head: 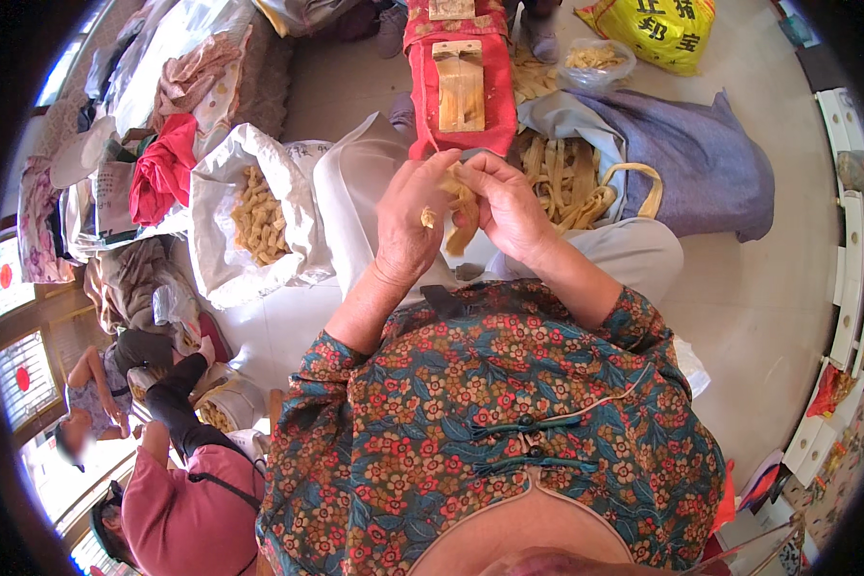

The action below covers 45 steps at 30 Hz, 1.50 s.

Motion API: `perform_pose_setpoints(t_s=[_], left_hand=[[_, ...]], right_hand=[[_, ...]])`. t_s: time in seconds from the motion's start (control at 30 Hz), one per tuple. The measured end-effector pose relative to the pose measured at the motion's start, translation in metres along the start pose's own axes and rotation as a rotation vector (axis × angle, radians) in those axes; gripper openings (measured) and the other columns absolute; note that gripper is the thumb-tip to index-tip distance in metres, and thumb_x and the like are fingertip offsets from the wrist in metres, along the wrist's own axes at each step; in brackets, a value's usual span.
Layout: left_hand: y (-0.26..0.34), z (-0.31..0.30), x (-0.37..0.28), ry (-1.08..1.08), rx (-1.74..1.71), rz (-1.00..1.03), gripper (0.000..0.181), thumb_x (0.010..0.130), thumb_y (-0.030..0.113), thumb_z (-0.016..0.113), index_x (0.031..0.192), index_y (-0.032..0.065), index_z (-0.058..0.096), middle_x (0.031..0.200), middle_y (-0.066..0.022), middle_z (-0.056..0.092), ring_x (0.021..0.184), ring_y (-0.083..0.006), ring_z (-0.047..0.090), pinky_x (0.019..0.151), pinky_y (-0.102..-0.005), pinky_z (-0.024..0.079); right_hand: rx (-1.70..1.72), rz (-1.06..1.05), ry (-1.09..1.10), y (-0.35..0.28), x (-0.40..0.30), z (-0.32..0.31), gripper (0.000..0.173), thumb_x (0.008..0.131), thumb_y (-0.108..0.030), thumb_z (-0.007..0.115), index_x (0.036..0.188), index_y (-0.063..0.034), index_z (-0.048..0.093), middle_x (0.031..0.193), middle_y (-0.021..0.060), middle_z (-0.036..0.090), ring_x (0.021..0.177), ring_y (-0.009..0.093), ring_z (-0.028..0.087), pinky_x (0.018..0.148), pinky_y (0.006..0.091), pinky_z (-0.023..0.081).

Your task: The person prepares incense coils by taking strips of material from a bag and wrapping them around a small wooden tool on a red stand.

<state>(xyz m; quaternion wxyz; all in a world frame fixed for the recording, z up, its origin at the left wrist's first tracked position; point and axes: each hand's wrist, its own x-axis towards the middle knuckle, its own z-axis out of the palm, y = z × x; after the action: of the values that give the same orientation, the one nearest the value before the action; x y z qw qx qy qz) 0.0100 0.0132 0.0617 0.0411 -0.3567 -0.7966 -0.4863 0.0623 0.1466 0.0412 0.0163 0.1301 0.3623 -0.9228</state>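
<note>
My left hand point(412, 216) and my right hand point(510, 205) meet above my lap, fingertips close together. Between them is a soft, yellowish strip point(464, 227), folded or twisted, one end hanging down. A small knotted end point(428, 217) of similar material shows against my left hand. Just beyond my hands, a wooden block point(461, 97) with a crosspiece at its far end lies on a red cloth point(500, 108). To the right, long flat strips point(565, 176) fill the mouth of a blue-grey bag point(691, 158). At left, a white woven sack point(212, 216) holds many short knotted pieces point(261, 219).
Past the blue-grey bag stand a clear bowl point(597, 63) of yellowish pieces and a yellow printed sack point(651, 32). Cloths, including a red one point(164, 169), are piled at left. Two people sit lower left, one in a pink top point(187, 515); another sack point(234, 403) is beside them.
</note>
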Motion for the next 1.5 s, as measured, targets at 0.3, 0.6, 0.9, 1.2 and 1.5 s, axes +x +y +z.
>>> perform_pose_setpoints(t_s=[0.3,0.6,0.9,1.2,1.5], left_hand=[[-0.023,0.003,-0.007,-0.179,-0.262,-0.202,0.015,0.084,0.006,0.05,0.097,0.0013,0.054,0.083,-0.0092,0.056,0.074,-0.0218,0.054,0.069,-0.0298,0.045],[-0.005,-0.007,-0.005,-0.26,-0.585,-0.453,0.016,0.09,-0.001,0.043,0.102,0.0024,0.053,0.082,-0.0027,0.054,0.078,-0.0087,0.052,0.07,-0.0228,0.043],[-0.012,0.001,-0.006,-0.229,-0.501,-0.672,0.019,0.089,0.013,0.053,0.098,-0.002,0.061,0.074,-0.005,0.061,0.06,-0.0107,0.057,0.058,-0.0253,0.049],[0.002,0.008,0.002,-0.136,-0.421,-0.564,0.02,0.086,0.012,0.062,0.099,-0.0026,0.061,0.075,-0.0041,0.061,0.063,-0.0092,0.055,0.058,-0.0235,0.046],[-0.003,0.009,0.014,-0.152,-0.852,-0.884,0.012,0.085,0.011,0.065,0.092,0.0021,0.061,0.065,0.001,0.053,0.051,-0.0057,0.045,0.044,-0.018,0.032]], right_hand=[[-1.247,-0.529,-0.077,-0.009,-0.022,-0.002,0.027,0.088,-0.028,0.058,0.089,-0.0028,0.05,0.071,0.0195,0.058,0.065,0.038,0.058,0.056,0.0425,0.045],[-0.605,-0.237,-0.16,-0.025,-0.015,-0.008,0.016,0.084,-0.013,0.067,0.093,-0.0002,0.063,0.071,0.0012,0.062,0.06,0.009,0.055,0.054,0.024,0.044],[-0.601,-0.077,-0.138,-0.019,-0.024,-0.015,0.025,0.09,-0.016,0.06,0.109,0.0004,0.062,0.07,-0.0061,0.055,0.06,0.001,0.045,0.052,0.0184,0.037],[-0.615,-0.156,-0.041,-0.015,-0.011,-0.019,0.023,0.094,-0.024,0.054,0.102,-0.0032,0.058,0.068,-0.0063,0.049,0.058,0.002,0.043,0.051,0.0197,0.036],[-0.192,0.146,0.125,-0.026,0.0,-0.042,0.047,0.09,-0.055,0.047,0.09,-0.0093,0.055,0.06,-0.0066,0.042,0.046,0.001,0.031,0.041,0.0176,0.023]])
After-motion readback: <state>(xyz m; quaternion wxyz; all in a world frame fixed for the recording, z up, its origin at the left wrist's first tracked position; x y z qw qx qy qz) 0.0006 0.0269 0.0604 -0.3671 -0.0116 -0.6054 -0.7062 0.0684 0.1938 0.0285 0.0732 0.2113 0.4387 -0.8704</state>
